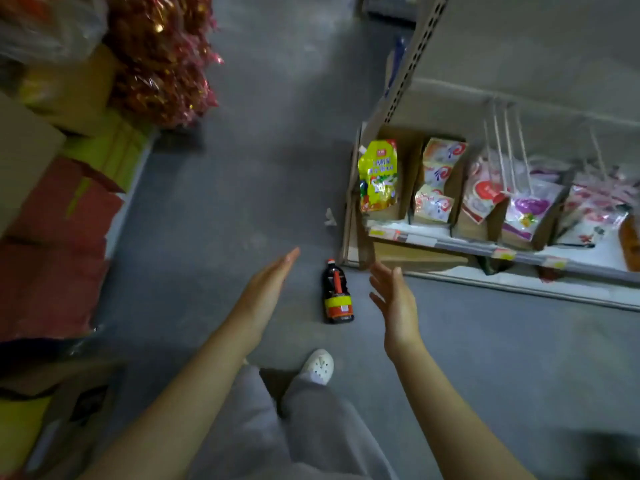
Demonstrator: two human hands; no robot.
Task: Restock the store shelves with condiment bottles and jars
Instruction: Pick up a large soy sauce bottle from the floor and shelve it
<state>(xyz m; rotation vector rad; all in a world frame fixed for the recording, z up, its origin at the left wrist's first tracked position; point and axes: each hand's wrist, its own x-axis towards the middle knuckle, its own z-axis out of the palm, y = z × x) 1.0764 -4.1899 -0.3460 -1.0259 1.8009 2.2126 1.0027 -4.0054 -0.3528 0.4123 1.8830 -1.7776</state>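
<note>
A dark sauce bottle [336,294] with a red cap, orange handle and yellow-red label stands on the grey floor near the shelf's corner. My left hand [267,284] is stretched out flat, fingers straight, to the left of the bottle and apart from it. To the bottle's right, my right hand [394,297] has its fingers spread and relaxed, holding nothing. Both hands hover above the floor on either side of the bottle.
A store shelf [450,244] at the right holds a yellow-green pouch [378,174] and several packets in cardboard trays. Cardboard boxes [59,216] and red foil decorations [162,60] line the left side. My white shoe [318,367] and grey trousers are below.
</note>
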